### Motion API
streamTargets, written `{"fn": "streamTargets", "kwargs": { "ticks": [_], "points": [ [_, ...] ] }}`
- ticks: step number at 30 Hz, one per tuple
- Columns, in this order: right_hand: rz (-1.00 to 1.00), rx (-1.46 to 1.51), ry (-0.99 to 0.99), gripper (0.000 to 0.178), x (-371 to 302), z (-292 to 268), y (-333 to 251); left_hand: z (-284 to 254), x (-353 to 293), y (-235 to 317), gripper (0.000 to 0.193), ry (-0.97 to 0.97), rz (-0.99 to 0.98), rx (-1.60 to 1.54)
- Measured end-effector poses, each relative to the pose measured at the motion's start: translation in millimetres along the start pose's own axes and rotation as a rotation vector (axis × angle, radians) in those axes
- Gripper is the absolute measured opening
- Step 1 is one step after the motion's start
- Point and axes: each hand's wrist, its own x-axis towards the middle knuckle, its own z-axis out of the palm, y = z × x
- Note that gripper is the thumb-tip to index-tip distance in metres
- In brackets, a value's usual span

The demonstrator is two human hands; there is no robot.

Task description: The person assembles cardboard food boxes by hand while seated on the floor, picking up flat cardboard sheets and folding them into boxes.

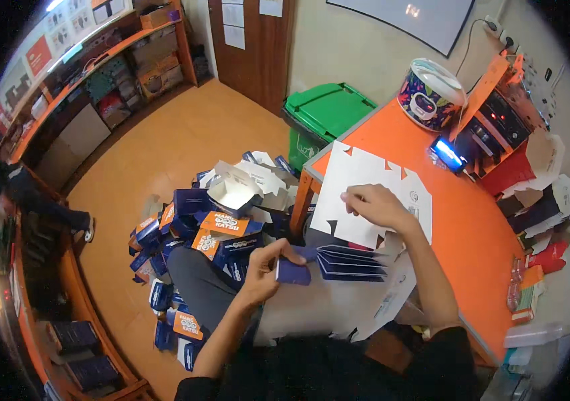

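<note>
My left hand (265,275) grips a dark blue cardboard box blank (350,262) by one end, with a flap (293,273) bent up beside the fingers. Several parallel folded edges show at the blank's other end, over my lap. Its underside is hidden. My right hand (380,207) is up and to the right of it, fingers curled in with nothing visible in them. Beneath that hand a flat white cardboard blank (338,180) with notched edges lies partly on the orange table (465,227). Another pale blank (305,311) covers my lap.
Folded blue and orange boxes (184,207) pile on the floor to my left, with an open white-lined box (233,192) on top. Beyond them stands a green lidded bin (328,110). A rice cooker (432,93) and a lit phone (450,155) sit on the table. Someone's leg (58,207) shows far left.
</note>
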Motion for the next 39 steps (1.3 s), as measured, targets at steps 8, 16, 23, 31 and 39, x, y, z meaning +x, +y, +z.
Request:
{"fn": "streamTargets", "kwargs": {
  "ticks": [8,16,23,31,39],
  "points": [
    [0.315,-0.002,-0.424,0.084,-41.3,20.7,-20.4,-7.4,-0.6,-12.8,0.007,0.119,0.028,0.065],
    [0.075,0.418,-0.054,0.058,-72.2,17.4,-16.9,-7.2,3.3,-19.9,0.002,0.083,0.021,0.017],
    [0.018,-0.029,-0.192,0.039,-78.2,-32.4,-44.6,-25.2,-3.8,-43.8,0.068,-0.08,-0.174,-0.484],
    [0.24,0.718,0.402,0.026,-66.3,-23.9,-21.4,-72.0,13.5,-89.3,0.096,0.018,-0.546,-0.192],
    [0.265,0.539,-0.675,0.063,-171.6,59.3,-50.3,-90.6,123.4,-17.7,0.054,-0.579,-0.692,0.466]
  ]
}}
